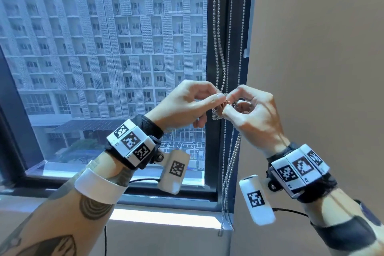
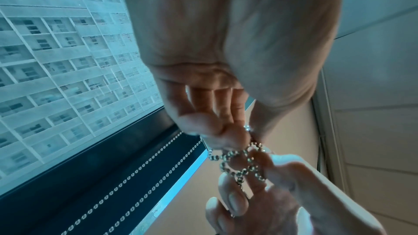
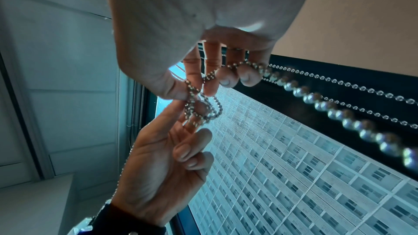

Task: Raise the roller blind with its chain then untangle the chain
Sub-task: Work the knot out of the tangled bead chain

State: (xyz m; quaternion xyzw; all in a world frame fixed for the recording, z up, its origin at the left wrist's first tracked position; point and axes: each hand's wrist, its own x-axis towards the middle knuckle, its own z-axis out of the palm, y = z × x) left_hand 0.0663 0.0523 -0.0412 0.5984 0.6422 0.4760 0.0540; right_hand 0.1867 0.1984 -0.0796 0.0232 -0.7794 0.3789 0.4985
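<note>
The bead chain point(image 1: 218, 27) hangs in several silver strands in front of the dark window frame point(image 1: 212, 151), at the right edge of the window beside the beige wall point(image 1: 311, 48). At hand height the strands gather into a knot point(image 1: 217, 112) of small loops; below it the strands continue downward past the window sill point(image 1: 166, 217). The left hand point(image 1: 187, 106) is raised at the left of the knot, thumb and forefinger pinched narrowly on the chain at the top of the tangle, the remaining fingers curled loosely beneath. The right hand point(image 1: 253, 112) faces it from the right, thumb and forefinger likewise closed on the chain, so that the fingertips of both hands nearly meet at the knot. In the left wrist view the tangled loops point(image 2: 239, 162) lie between the left hand's fingertips point(image 2: 228, 131) and the right hand's fingers point(image 2: 235, 201). In the right wrist view a strand crosses the right hand's curled fingers point(image 3: 226, 76) and runs out toward the frame, while the looped section point(image 3: 201, 108) sits against the left hand's forefinger tip point(image 3: 181, 110). Through the glass a multi-storey apartment block point(image 1: 104, 37) is visible. The roller blind itself is out of view.
</note>
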